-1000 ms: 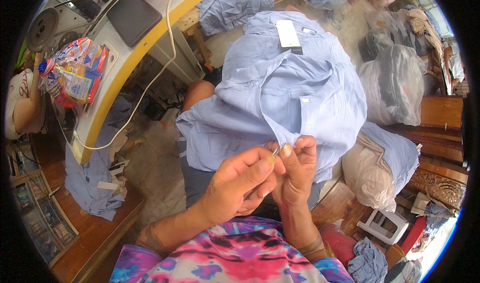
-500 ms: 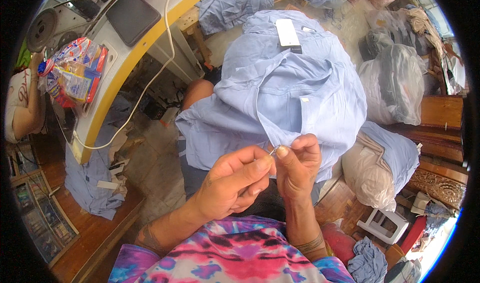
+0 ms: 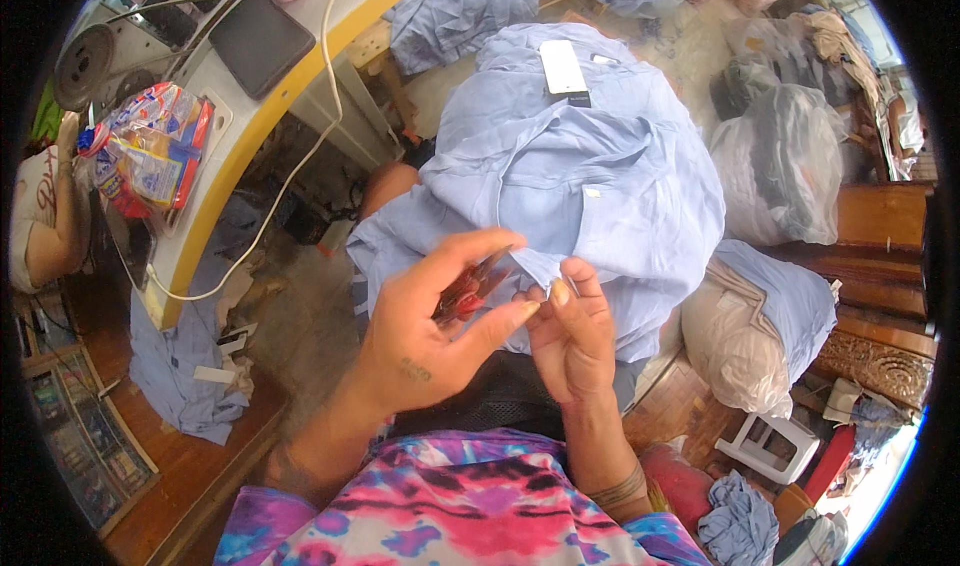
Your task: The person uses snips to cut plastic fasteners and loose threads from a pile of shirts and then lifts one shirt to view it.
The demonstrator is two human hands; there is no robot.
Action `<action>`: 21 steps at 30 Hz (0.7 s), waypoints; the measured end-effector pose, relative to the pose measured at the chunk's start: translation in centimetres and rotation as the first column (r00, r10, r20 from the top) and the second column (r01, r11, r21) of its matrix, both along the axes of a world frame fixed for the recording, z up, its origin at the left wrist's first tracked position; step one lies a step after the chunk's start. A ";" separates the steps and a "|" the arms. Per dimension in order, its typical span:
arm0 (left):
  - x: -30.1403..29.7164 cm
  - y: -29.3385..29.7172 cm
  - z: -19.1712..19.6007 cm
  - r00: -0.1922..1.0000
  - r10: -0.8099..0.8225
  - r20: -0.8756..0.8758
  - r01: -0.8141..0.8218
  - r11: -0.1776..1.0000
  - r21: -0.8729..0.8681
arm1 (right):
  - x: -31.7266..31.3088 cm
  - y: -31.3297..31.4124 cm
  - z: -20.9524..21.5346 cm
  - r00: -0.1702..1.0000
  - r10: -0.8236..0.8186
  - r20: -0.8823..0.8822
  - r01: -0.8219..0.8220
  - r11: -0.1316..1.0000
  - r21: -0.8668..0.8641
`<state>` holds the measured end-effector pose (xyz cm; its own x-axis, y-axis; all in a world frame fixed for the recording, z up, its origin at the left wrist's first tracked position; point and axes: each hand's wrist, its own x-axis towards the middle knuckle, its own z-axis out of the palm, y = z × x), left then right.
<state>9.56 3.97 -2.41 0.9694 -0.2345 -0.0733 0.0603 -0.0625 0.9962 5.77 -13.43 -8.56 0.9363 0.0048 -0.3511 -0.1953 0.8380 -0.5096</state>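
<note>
A light-blue shirt (image 3: pixel 640 196) is spread over my lap, with its opening toward me and a white tag (image 3: pixel 562 68) at the far side. In my left hand (image 3: pixel 410 341) are small thread snips (image 3: pixel 466 298) with red and metal parts, lying in the palm and partly hidden by the fingers. The left thumb points at the shirt's near corner. My right hand (image 3: pixel 575 341) pinches that corner between thumb and fingers, close beside the left hand.
On the left, a yellow-edged table (image 3: pixel 235 151) carries a black tablet-like slab (image 3: pixel 260 41), a colourful plastic bag (image 3: pixel 155 151) and a hanging white cable (image 3: pixel 300 166). Stuffed bags (image 3: pixel 785 171) and a white stool (image 3: pixel 768 448) stand right. Another person's arm (image 3: pixel 62 211) shows far left.
My left hand has lifted and opened wider, bringing the red-and-metal snips into view in its palm. My right hand has shifted slightly left, still pinching the shirt.
</note>
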 end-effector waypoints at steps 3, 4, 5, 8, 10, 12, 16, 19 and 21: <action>1.3 0.2 -0.9 0.988 -0.133 -0.075 0.131 0.991 -0.023 | -0.1 -0.2 1.0 0.999 0.038 -0.039 -0.036 0.997 0.063; 1.5 0.2 -1.2 0.976 -0.174 -0.129 0.166 0.983 -0.074 | -0.3 -0.4 1.0 0.998 0.059 -0.031 -0.056 0.995 0.082; 1.7 0.1 -1.2 0.971 -0.198 -0.131 0.181 0.975 -0.131 | -0.4 -0.6 1.0 0.997 0.079 -0.023 -0.077 0.992 0.100; 2.2 -0.1 -1.3 0.957 -0.261 -0.124 0.232 0.950 -0.207 | -0.5 -0.8 2.3 0.988 0.151 -0.039 -0.153 0.986 -0.060; 2.5 0.0 -1.3 0.954 -0.283 -0.105 0.269 0.955 -0.127 | -0.6 -1.3 3.4 0.993 0.117 -0.009 -0.107 0.869 -0.484; 2.4 -0.1 -1.1 0.953 -0.297 -0.055 0.290 0.951 -0.110 | -0.7 -1.9 4.1 0.987 0.121 0.105 0.007 0.620 -0.784; 2.0 -0.4 -1.2 0.951 -0.307 0.019 0.308 0.949 -0.072 | 0.5 -2.9 5.3 0.894 0.294 0.338 0.257 0.281 -0.924; 1.8 -0.3 -1.2 0.946 -0.322 -0.021 0.318 0.941 -0.117 | 1.3 -3.3 5.6 0.837 0.373 0.401 0.325 0.251 -0.912; 1.7 -0.3 -0.1 0.942 -0.324 -0.091 0.308 0.939 -0.154 | 1.6 -3.5 5.8 0.815 0.406 0.413 0.344 0.233 -0.909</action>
<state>11.23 3.64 -2.55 0.8306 -0.5429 -0.1238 0.1719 0.0385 0.9844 7.33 -16.94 -2.76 0.9285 0.0709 0.3646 0.3665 -0.3339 -0.8684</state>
